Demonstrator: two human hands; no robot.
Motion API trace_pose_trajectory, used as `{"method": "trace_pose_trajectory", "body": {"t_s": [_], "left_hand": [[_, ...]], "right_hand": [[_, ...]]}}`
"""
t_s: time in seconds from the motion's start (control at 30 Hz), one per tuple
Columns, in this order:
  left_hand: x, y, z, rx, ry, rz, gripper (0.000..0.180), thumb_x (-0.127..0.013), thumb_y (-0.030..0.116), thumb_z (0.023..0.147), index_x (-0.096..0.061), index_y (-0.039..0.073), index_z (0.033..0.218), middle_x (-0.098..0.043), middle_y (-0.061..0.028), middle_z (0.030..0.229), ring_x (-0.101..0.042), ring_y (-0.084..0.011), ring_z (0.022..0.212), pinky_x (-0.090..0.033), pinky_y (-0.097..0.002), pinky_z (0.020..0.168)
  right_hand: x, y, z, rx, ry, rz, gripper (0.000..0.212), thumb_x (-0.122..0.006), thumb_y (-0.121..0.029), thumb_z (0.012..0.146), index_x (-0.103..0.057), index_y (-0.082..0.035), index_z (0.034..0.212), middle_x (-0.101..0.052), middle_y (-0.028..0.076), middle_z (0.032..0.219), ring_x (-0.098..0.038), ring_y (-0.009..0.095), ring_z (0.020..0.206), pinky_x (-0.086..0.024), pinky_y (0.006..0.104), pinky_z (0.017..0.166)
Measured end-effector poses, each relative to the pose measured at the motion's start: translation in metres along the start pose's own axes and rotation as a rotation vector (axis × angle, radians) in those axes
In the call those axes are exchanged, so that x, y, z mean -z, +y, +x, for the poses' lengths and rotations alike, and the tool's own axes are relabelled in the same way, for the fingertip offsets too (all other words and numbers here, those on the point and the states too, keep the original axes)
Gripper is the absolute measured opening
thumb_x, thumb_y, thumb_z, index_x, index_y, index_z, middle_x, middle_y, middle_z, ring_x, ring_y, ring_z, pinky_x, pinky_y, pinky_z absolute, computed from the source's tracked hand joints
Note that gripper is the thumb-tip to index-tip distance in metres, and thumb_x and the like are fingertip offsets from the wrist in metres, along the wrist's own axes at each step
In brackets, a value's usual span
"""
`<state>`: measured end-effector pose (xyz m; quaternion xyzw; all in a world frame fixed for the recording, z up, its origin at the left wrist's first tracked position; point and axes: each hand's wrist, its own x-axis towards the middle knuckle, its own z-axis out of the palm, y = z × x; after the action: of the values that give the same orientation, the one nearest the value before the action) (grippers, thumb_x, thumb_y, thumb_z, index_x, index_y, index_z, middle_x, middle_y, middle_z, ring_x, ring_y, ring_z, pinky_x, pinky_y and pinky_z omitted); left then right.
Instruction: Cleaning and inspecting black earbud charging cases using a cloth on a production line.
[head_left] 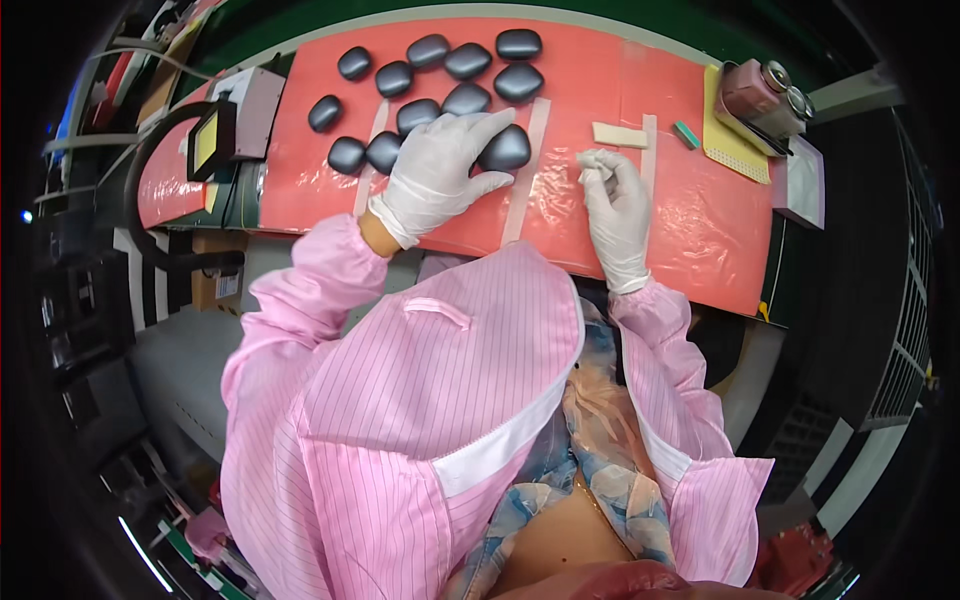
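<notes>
My left hand [440,170], in a white glove, has its thumb and fingers around the left side of a dark grey, glossy, pebble-shaped piece [505,148] on the red mat. Several like pieces, such as one [347,155] at the left and another [519,44] at the back, lie around and beyond that hand. Also gloved, my right hand [615,210] is closed, pinching a small crumpled white wipe [598,160] at its fingertips. Just beyond it lies a cream-coloured block [620,135].
The red mat [700,220] covers the bench, with pale tape strips across it. At the right are a small green block [686,135], a yellow pad [735,150], metal-topped bottles [760,90] and a white box [802,185]. A boxy device [245,110] stands at the left.
</notes>
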<state>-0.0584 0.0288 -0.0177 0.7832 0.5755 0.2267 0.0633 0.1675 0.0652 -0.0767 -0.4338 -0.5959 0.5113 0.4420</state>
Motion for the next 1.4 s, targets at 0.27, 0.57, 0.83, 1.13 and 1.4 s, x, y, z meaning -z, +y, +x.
{"method": "trace_pose_trajectory", "body": {"t_s": [0.27, 0.57, 0.83, 1.13, 1.4], "left_hand": [[-0.022, 0.015, -0.026, 0.234, 0.381, -0.061, 0.068, -0.083, 0.027, 0.065, -0.051, 0.005, 0.121, -0.058, -0.0134, 0.107, -0.055, -0.0328, 0.096, -0.044, -0.0413, 0.084], [0.012, 0.046, -0.025, 0.538, 0.067, -1.475, 0.044, -0.072, 0.009, 0.083, -0.055, -0.001, 0.123, -0.063, -0.0075, 0.106, -0.061, -0.0120, 0.093, -0.049, -0.0249, 0.084], [-0.001, 0.054, -0.040, 0.520, 0.166, -1.626, 0.032, -0.072, 0.007, 0.082, -0.059, -0.001, 0.111, -0.067, -0.0069, 0.097, -0.064, -0.0113, 0.087, -0.051, -0.0242, 0.074], [-0.006, 0.060, -0.042, 0.603, 0.186, -1.530, 0.033, -0.077, 0.007, 0.078, -0.060, 0.000, 0.105, -0.068, -0.0070, 0.092, -0.064, -0.0097, 0.082, -0.050, -0.0218, 0.066], [-0.013, 0.066, -0.051, 0.372, 0.091, -1.479, 0.048, -0.074, 0.014, 0.083, -0.049, 0.001, 0.121, -0.061, -0.0079, 0.110, -0.062, -0.0136, 0.097, -0.050, -0.0290, 0.086]], "right_hand": [[-0.028, -0.034, 0.003, 0.707, 0.121, -0.748, 0.021, -0.064, -0.015, 0.087, -0.061, -0.004, 0.105, -0.063, 0.008, 0.097, -0.058, 0.021, 0.085, -0.044, 0.0284, 0.083], [-0.027, -0.079, -0.003, 0.012, -0.243, 0.273, 0.028, -0.059, -0.019, 0.094, -0.058, -0.004, 0.118, -0.062, 0.004, 0.104, -0.056, 0.013, 0.100, -0.043, 0.0267, 0.091], [-0.030, -0.072, -0.010, -0.014, -0.185, 0.163, 0.033, -0.039, -0.022, 0.101, -0.060, 0.000, 0.113, -0.063, 0.006, 0.105, -0.057, 0.013, 0.099, -0.043, 0.0262, 0.090], [-0.027, -0.063, -0.018, 0.285, -0.127, 0.012, 0.038, -0.045, -0.022, 0.096, -0.052, 0.001, 0.125, -0.055, 0.012, 0.122, -0.052, 0.020, 0.115, -0.036, 0.0342, 0.103], [-0.030, -0.063, -0.029, -0.018, -0.014, 0.180, 0.041, -0.033, -0.033, 0.102, -0.055, -0.001, 0.116, -0.062, 0.011, 0.109, -0.062, 0.018, 0.099, -0.047, 0.0278, 0.086]]}}
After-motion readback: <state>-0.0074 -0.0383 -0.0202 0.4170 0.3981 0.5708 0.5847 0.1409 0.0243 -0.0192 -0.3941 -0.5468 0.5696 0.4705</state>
